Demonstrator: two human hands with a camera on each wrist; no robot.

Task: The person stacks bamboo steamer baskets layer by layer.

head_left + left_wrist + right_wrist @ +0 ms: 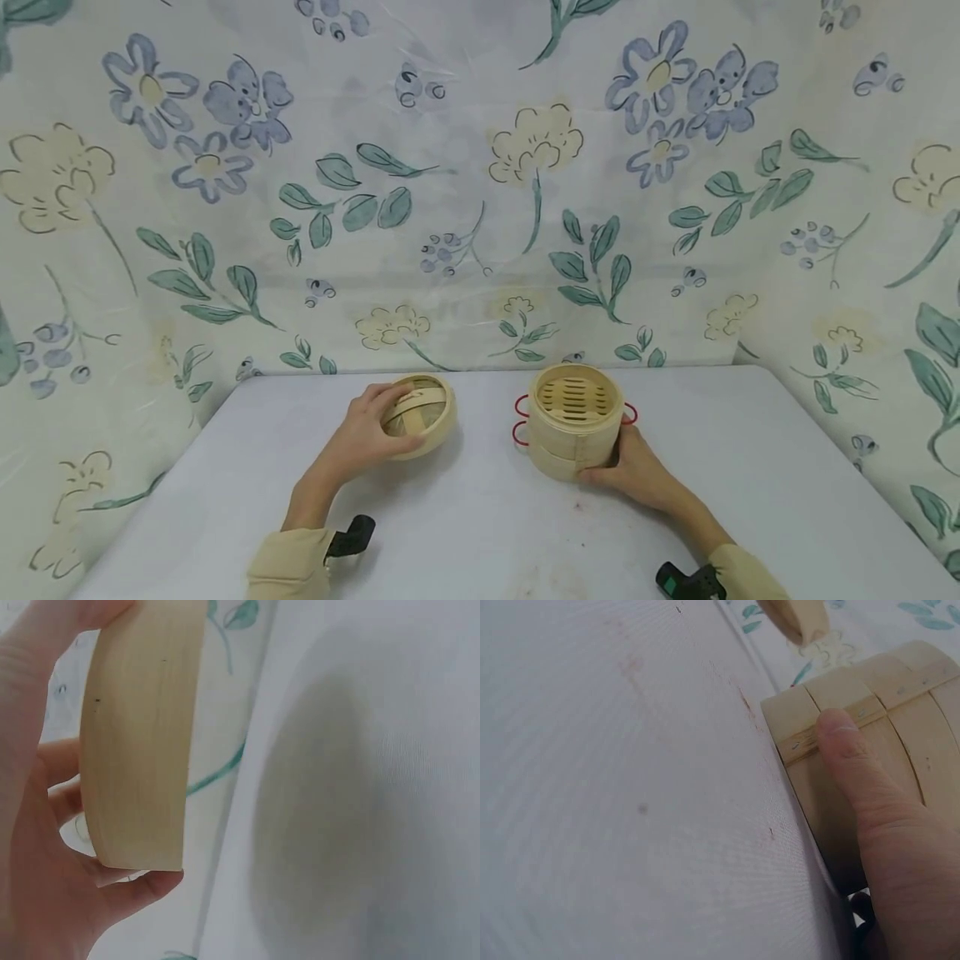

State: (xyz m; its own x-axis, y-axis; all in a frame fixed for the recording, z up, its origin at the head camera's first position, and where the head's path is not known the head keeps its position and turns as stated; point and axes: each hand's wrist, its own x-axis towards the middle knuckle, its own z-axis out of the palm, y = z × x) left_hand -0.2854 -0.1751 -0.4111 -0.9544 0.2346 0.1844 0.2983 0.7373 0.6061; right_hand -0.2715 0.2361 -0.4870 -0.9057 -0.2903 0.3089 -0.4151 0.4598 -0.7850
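Note:
In the head view, my left hand [375, 429] grips a round bamboo steamer lid [438, 421], fingers at its far rim and thumb at the near one. The lid is tilted, its woven top and flat strap facing my palm; the left wrist view shows its smooth side band [142, 742] and a shadow on the table beneath. My right hand [637, 471] holds the lower right side of a bamboo steamer stack [566, 450] that stands on the table. Its thumb [847, 742] lies along the wall, while the other fingers are mostly hidden behind. The slatted top tier [576, 397] is uncovered.
Small red loops [520, 433] stick out from the steamer's sides. A white-covered table [480, 533] lies under everything, with faint reddish marks near the front. Behind it and along the sides hangs a floral sheet [480, 208].

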